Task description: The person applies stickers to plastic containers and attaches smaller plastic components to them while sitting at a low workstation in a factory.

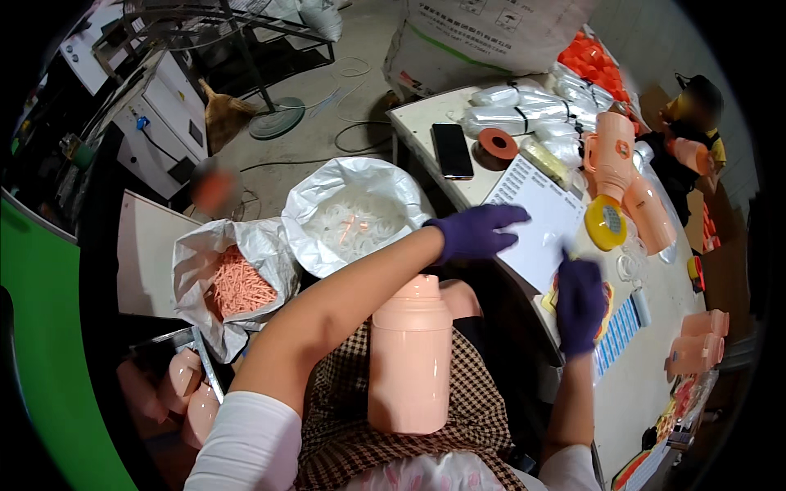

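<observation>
A peach-coloured plastic jug body (409, 376) stands upright in my lap, its narrower neck at the far end. My left hand (481, 232), in a purple glove, reaches past the neck toward the table, fingers stretched out and holding nothing visible. Below its fingertips lies a white printed sheet (540, 221). My right hand (580, 303), also gloved in purple, is over the table's near edge and smeared by motion; whether it grips anything is unclear. Yellow and red labels (607, 314) show partly beside it, next to a blue-and-white label sheet (618, 337).
On the table (622, 409) are a phone (452, 150), a brown tape roll (495, 148), a yellow tape roll (605, 222) and a handled peach jug (612, 151). Sacks of clear rings (356, 221) and peach strips (240, 282) stand left. Another person (692, 114) is far right.
</observation>
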`<state>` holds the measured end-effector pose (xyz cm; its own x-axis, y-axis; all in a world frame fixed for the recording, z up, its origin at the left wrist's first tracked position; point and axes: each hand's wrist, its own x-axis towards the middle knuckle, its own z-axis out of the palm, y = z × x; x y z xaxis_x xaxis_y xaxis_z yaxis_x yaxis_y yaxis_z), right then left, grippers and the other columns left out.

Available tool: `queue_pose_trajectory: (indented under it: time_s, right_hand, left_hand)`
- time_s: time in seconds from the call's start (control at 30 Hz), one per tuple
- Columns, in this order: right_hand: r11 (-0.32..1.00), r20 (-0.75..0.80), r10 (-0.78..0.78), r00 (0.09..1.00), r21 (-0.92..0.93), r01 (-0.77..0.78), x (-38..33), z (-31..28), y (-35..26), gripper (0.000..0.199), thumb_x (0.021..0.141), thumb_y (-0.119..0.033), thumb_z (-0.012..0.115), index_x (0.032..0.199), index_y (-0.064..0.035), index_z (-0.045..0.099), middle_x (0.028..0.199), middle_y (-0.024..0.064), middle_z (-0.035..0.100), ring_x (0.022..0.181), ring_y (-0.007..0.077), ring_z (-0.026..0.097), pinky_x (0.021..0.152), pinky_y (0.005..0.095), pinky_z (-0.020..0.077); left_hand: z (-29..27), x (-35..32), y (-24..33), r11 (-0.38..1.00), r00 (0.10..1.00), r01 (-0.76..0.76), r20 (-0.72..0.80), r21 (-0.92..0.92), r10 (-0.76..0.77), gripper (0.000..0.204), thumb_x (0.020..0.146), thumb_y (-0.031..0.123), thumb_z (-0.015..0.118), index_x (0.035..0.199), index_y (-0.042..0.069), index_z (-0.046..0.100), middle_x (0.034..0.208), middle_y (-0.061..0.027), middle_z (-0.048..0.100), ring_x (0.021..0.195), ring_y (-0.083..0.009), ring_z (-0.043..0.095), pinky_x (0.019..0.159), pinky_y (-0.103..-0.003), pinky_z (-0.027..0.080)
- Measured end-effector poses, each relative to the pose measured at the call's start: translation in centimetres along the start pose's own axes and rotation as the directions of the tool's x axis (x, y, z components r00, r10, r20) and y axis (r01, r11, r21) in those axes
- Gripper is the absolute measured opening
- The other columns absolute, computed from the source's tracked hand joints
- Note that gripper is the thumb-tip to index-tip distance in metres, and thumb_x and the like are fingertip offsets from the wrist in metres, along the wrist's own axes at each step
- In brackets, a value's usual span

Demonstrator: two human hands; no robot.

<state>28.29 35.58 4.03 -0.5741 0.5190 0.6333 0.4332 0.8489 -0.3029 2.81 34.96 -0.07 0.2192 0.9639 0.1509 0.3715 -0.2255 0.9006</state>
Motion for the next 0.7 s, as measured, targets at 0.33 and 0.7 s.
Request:
queue_pose_trajectory:
  time_s: [0.33, 0.7]
  right_hand:
    - [0.988, 0.264, -0.155, 0.952, 0.014, 0.157, -8.4, 3.3, -14.4, 0.045, 0.082, -0.023, 0.077, 0.126, -0.0250, 0.068, 0.094, 0.0045, 0.056, 0.070, 0.0189, 0.054, 0.056, 0.0322, 0.0456]
    - [0.972, 0.379, -0.127, 0.917, -0.138, 0.192, -8.0, 1.8, -15.0, 0.054, 0.084, -0.022, 0.072, 0.136, -0.0310, 0.060, 0.091, 0.0046, 0.054, 0.069, 0.0195, 0.054, 0.053, 0.0316, 0.0451]
  left_hand:
    - [0.3, -16.1, 1.8, 0.984, 0.822, 0.010, -0.558, -0.179, -0.110, 0.038, 0.101, 0.009, 0.054, 0.138, -0.001, 0.055, 0.133, -0.0088, 0.062, 0.126, -0.0148, 0.054, 0.108, -0.029, 0.040]
    - [3.7, -22.4, 1.5, 0.978, 0.934, 0.112, -0.355, 0.175, -0.043, 0.083, 0.088, 0.029, 0.073, 0.155, 0.002, 0.030, 0.160, -0.0217, 0.027, 0.150, -0.0332, 0.023, 0.122, -0.043, 0.018]
